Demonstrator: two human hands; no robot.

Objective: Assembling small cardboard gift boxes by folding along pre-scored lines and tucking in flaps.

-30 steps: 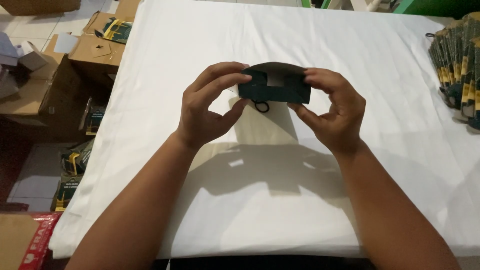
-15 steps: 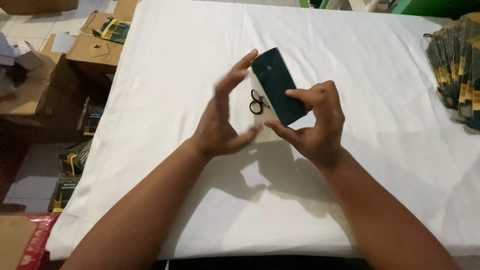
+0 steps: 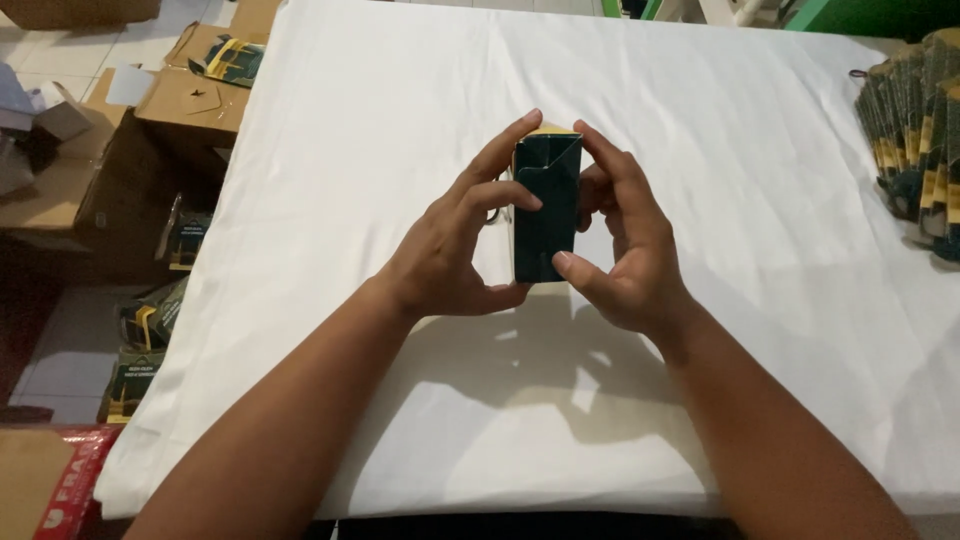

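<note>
Pinching a dark green carton [image 3: 546, 210] (upright) between both hands' fingertips.

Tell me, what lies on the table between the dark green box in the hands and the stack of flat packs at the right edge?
Nothing: the head view shows only bare white tablecloth between the box and the stack.

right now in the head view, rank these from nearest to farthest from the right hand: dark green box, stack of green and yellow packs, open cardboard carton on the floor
1. dark green box: held in the right hand, centre of the table.
2. stack of green and yellow packs: right edge of the table.
3. open cardboard carton: on the floor, far left.
</note>
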